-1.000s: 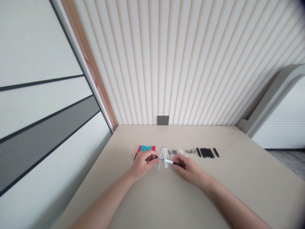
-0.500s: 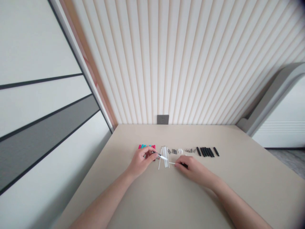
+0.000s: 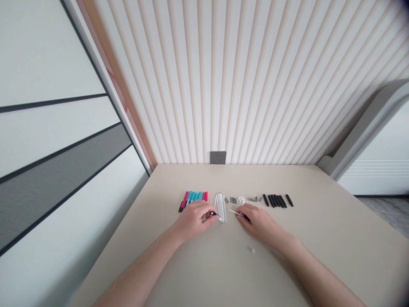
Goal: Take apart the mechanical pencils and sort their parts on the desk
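Pinched in my left hand (image 3: pixel 195 219) is a small black-and-white pen part (image 3: pixel 214 213), just left of the lower ends of several thin white rods (image 3: pixel 220 207). My right hand (image 3: pixel 258 221) is closed on a black pen part (image 3: pixel 246 217) with a thin white rod (image 3: pixel 234 212) pointing left from it. Between the hands the white rods lie side by side on the table. A small pale piece (image 3: pixel 251 250), blurred, is below my right hand.
Pink and teal pen pieces (image 3: pixel 193 196) lie behind my left hand on the table (image 3: pixel 204 264). Small metal pieces (image 3: pixel 233 200), white pieces (image 3: pixel 241 199) and more metal bits (image 3: pixel 254 199) sit behind my right hand. Black barrels (image 3: pixel 276 201) are further right.
My left hand has come down slightly, and its part now points lower. The rod in my right hand has tilted up and away from the white rods. A small pale piece has appeared below.
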A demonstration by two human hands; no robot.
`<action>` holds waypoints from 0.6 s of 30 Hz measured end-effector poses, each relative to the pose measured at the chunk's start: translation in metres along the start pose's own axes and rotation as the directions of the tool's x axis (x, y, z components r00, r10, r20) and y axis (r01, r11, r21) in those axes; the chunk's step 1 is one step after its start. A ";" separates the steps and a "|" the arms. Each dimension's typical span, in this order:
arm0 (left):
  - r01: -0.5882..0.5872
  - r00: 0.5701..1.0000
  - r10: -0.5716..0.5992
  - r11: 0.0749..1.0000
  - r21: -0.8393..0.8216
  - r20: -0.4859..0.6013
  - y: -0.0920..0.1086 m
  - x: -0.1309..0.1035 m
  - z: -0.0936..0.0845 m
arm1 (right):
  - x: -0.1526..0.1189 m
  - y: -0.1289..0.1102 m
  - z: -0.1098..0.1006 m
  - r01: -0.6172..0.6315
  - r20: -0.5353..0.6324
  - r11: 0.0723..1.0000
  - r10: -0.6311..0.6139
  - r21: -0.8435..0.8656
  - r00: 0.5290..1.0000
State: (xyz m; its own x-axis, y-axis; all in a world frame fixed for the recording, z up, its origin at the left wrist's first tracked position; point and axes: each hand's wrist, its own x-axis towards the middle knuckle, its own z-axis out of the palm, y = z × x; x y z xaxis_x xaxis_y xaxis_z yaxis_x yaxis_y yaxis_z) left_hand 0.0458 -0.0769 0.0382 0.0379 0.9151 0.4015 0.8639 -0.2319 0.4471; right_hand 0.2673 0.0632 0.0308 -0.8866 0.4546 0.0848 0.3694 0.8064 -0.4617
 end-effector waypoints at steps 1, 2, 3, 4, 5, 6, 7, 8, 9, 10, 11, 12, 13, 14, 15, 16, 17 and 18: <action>0.005 1.000 -0.005 1.000 -0.012 -0.005 0.001 0.000 -0.001 | 0.000 -0.001 0.001 0.001 -0.006 1.000 -0.001 -0.017 1.000; 0.010 1.000 -0.010 1.000 -0.026 -0.010 0.001 0.001 -0.002 | 0.000 -0.001 0.003 0.004 -0.011 0.999 -0.004 -0.032 1.000; 0.013 1.000 -0.014 0.999 -0.039 -0.018 0.002 0.001 -0.004 | 0.000 -0.001 0.004 0.009 -0.015 0.999 -0.010 -0.044 1.000; 0.015 1.000 -0.016 0.999 -0.050 -0.027 0.003 0.001 -0.005 | 0.001 -0.001 0.006 0.014 -0.020 0.999 -0.015 -0.052 1.000; 0.015 0.999 -0.017 0.998 -0.061 -0.034 0.004 0.002 -0.006 | 0.001 -0.001 0.007 0.020 -0.024 0.998 -0.021 -0.055 0.999; 0.010 0.999 -0.013 0.997 -0.072 -0.036 0.004 0.002 -0.006 | 0.002 -0.001 0.008 0.023 -0.032 0.998 -0.024 -0.053 0.999; 0.002 0.999 -0.005 0.996 -0.087 -0.036 0.005 0.002 -0.007 | 0.003 0.000 0.008 0.024 -0.045 0.999 -0.026 -0.047 0.999; -0.008 0.999 0.004 0.994 -0.105 -0.036 0.004 0.002 -0.007 | 0.003 0.000 0.008 0.025 -0.061 0.999 -0.027 -0.037 0.998; -0.016 0.999 0.012 0.992 -0.127 -0.036 0.004 0.002 -0.007 | 0.003 0.001 0.005 0.026 -0.082 0.999 -0.027 -0.021 0.996; -0.027 0.999 0.022 0.988 -0.149 -0.036 0.003 0.002 -0.008 | 0.002 0.002 0.002 0.025 -0.104 1.000 -0.025 0.003 0.994; -0.038 0.999 0.032 0.985 -0.170 -0.037 0.003 0.002 -0.008 | -0.001 0.003 -0.004 0.022 -0.127 0.999 -0.017 0.037 0.992; -0.049 0.998 0.042 0.981 -0.185 -0.042 0.002 0.002 -0.007 | -0.006 0.004 -0.011 0.012 -0.146 0.997 -0.001 0.078 0.989; -0.061 0.998 0.053 0.979 -0.196 -0.044 0.001 0.001 -0.007 | -0.014 0.005 -0.019 -0.007 -0.152 0.992 0.026 0.130 0.988; -0.071 0.997 0.063 0.977 -0.203 -0.043 0.000 0.001 -0.007 | -0.024 0.007 -0.028 -0.043 -0.150 0.983 0.070 0.179 0.986; -0.080 0.997 0.073 0.975 -0.209 -0.039 -0.001 0.001 -0.007 | -0.037 0.009 -0.037 -0.078 -0.116 0.974 0.104 0.214 0.988; -0.085 0.996 0.079 0.973 -0.215 -0.033 -0.001 0.001 -0.007 | -0.051 0.012 -0.046 -0.101 -0.052 0.964 0.117 0.246 0.992; -0.085 0.996 0.082 0.971 -0.221 -0.025 -0.002 0.001 -0.007 | -0.067 0.015 -0.053 -0.119 0.025 0.953 0.117 0.279 0.993; -0.085 0.996 0.084 0.970 -0.229 -0.015 -0.002 0.001 -0.007 | -0.082 0.018 -0.058 -0.126 0.107 0.945 0.098 0.302 0.989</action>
State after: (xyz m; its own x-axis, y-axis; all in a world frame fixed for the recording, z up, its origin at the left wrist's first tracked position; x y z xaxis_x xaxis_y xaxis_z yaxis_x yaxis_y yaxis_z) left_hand 0.0406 -0.0781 0.0437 0.1025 0.8874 0.4495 0.7196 -0.3781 0.5824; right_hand 0.3633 0.0626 0.0671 -0.8707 0.4887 -0.0555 0.3769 0.5904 -0.7137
